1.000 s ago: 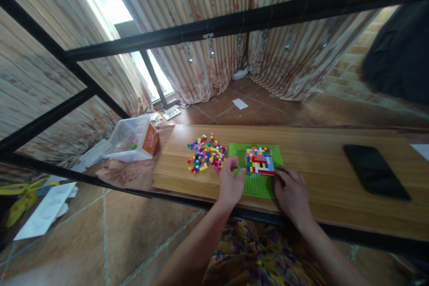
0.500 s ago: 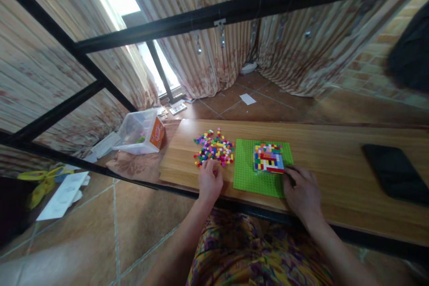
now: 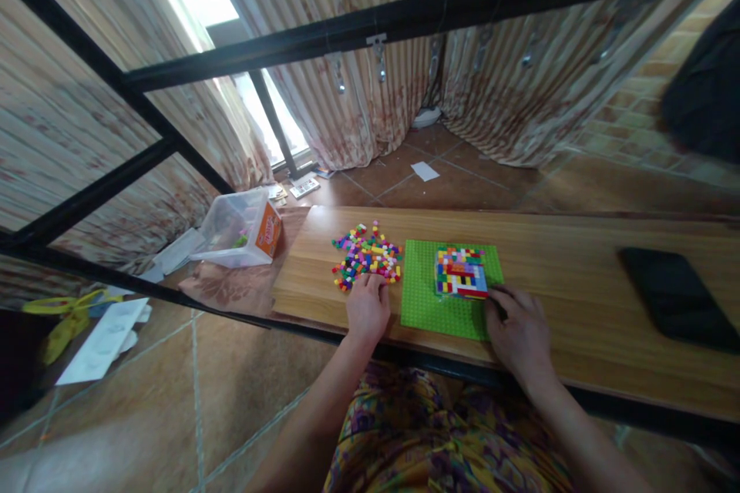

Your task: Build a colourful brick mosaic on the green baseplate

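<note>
Many small toy building bricks [image 3: 370, 256] in mixed colours lie in a loose pile on the wooden tabletop. At the pile's near edge is my left hand [image 3: 368, 310], its fingers drawn together; what is between the fingertips, if anything, is too small to make out. A green baseplate [image 3: 419, 308] lies right of the pile. On it sits a layered, multicoloured brick build [image 3: 461, 273]. My right hand [image 3: 520, 327] rests over the baseplate's right edge, fingers curled, with the fingertips at the build's near right corner. Whatever they pinch is hidden.
A black phone [image 3: 679, 296] lies on the right of the table [image 3: 570, 262]. Beyond the table's left end stands a clear plastic tub [image 3: 231, 229] with an orange label. A black metal bar [image 3: 324, 38] crosses in front of the curtains [image 3: 370, 115].
My left hand has shifted slightly right along the near edge of the pile. My right hand stays at the build's corner. The whole view has moved a little.
</note>
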Action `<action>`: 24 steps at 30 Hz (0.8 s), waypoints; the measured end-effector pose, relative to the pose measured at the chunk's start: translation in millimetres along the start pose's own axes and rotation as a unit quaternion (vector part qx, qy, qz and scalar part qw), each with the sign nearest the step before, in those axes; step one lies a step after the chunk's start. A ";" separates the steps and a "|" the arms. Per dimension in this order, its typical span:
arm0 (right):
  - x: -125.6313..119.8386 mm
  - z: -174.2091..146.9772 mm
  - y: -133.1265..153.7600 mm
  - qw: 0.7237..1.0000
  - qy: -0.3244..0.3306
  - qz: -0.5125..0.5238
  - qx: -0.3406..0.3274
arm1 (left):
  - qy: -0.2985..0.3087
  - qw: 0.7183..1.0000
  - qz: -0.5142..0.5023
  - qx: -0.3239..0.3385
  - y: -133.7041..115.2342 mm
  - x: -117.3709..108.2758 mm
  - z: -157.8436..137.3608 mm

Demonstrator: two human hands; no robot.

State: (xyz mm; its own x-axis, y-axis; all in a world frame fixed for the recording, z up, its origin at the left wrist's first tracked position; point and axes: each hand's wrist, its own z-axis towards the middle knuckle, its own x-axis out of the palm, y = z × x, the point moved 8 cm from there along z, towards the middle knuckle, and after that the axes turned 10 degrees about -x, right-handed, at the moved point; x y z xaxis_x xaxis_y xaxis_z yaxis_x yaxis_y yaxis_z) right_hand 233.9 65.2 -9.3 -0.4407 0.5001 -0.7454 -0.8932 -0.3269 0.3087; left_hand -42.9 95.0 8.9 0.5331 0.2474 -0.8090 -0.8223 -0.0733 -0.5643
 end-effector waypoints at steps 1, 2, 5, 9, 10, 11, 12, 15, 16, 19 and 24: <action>-0.1 0.2 0.3 1.000 0.001 0.001 0.000 | -0.002 1.000 0.001 0.004 -0.6 -0.1 -0.3; -0.4 0.4 0.6 1.000 0.000 0.002 0.000 | -0.003 1.000 0.002 0.007 -1.1 -0.1 -0.8; -0.9 0.9 1.0 1.000 0.001 0.006 0.005 | -0.004 1.000 0.004 0.016 -2.9 -0.5 -2.6; -0.4 1.5 1.2 1.000 0.004 0.012 0.013 | 0.006 0.999 -0.026 0.024 -10.2 -0.8 -5.4; -0.4 1.6 1.4 1.000 0.003 0.013 0.013 | 0.011 0.999 -0.042 0.025 -13.6 -0.8 -5.9; -0.4 1.6 1.6 1.000 0.002 0.012 0.013 | 0.016 0.998 -0.060 0.027 -17.9 -0.7 -6.1; -0.4 1.6 1.9 1.000 0.001 0.012 0.012 | 0.020 0.996 -0.078 0.030 -23.4 -0.7 -6.2; -0.1 1.3 2.3 1.000 0.000 0.010 0.012 | 0.035 0.990 -0.122 0.058 -45.5 0.8 -4.8; -0.2 1.3 2.4 1.000 0.000 0.010 0.011 | 0.040 0.988 -0.134 0.072 -54.0 1.8 -4.0; -0.9 1.5 2.8 1.000 -0.003 0.010 0.014 | 0.052 0.979 -0.165 0.110 -76.7 6.5 -0.5; -1.9 2.9 4.8 1.000 -0.002 0.006 0.010 | 0.073 0.980 -0.160 0.098 -93.6 22.0 11.5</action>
State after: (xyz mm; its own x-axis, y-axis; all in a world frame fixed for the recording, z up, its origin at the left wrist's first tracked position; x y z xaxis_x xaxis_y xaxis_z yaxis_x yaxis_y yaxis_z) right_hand 230.2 65.1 -4.7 -0.4518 0.4996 -0.7391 -0.8894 -0.3163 0.3299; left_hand 43.6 118.4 45.8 0.7810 0.0859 -0.6186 -0.6230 0.1752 -0.7623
